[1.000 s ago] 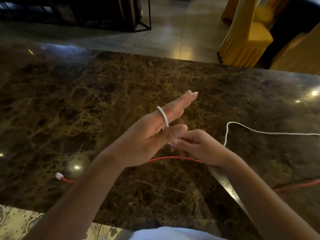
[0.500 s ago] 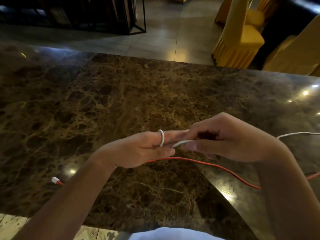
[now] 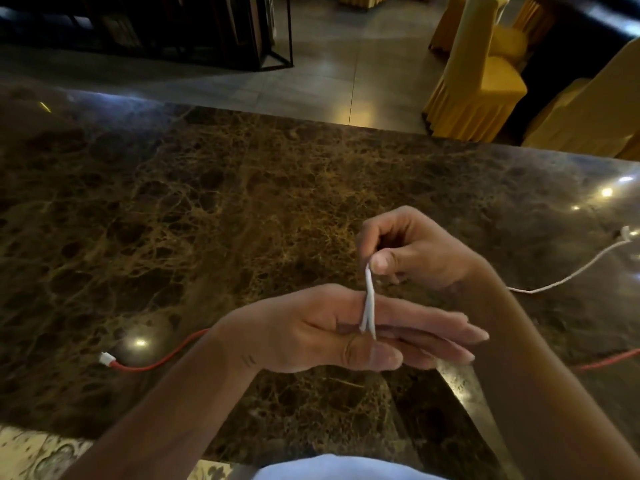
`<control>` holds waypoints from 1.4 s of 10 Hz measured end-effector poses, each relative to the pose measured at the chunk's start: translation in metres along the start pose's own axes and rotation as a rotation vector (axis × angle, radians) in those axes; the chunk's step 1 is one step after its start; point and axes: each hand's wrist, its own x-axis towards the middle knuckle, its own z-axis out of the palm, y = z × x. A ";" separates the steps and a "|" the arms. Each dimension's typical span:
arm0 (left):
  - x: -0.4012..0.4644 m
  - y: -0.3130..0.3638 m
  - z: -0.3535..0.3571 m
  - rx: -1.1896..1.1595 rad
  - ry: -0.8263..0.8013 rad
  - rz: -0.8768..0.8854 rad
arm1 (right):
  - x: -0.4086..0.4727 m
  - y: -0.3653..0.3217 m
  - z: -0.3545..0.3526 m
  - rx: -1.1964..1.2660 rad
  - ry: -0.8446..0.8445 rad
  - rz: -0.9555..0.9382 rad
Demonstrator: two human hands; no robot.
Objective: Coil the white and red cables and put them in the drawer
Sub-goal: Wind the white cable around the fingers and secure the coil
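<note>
My left hand [image 3: 332,330] is held flat over the marble table, fingers straight and pointing right, with the white cable [image 3: 369,306] looped round them; the thumb presses the cable end against the fingers. My right hand [image 3: 412,251] is just above and pinches the white cable between thumb and forefinger, pulling it up. The rest of the white cable trails behind my right wrist to its plug [image 3: 625,233] at the right. The red cable [image 3: 162,358] lies on the table under my arms, its white plug [image 3: 105,359] at the left. No drawer is in view.
The dark brown marble table [image 3: 173,220] fills the view, its far edge at the top. Beyond it are a tiled floor, yellow-covered chairs [image 3: 478,81] at the upper right and a dark metal-framed shelf [image 3: 173,26] at the upper left.
My right hand has carried the white cable round my left fingers and lifted it above them, adding another loop. More of the trailing white cable has been drawn in.
</note>
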 end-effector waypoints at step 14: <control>0.010 -0.031 -0.037 -0.101 0.027 -0.030 | -0.037 -0.047 0.033 -0.758 0.051 0.312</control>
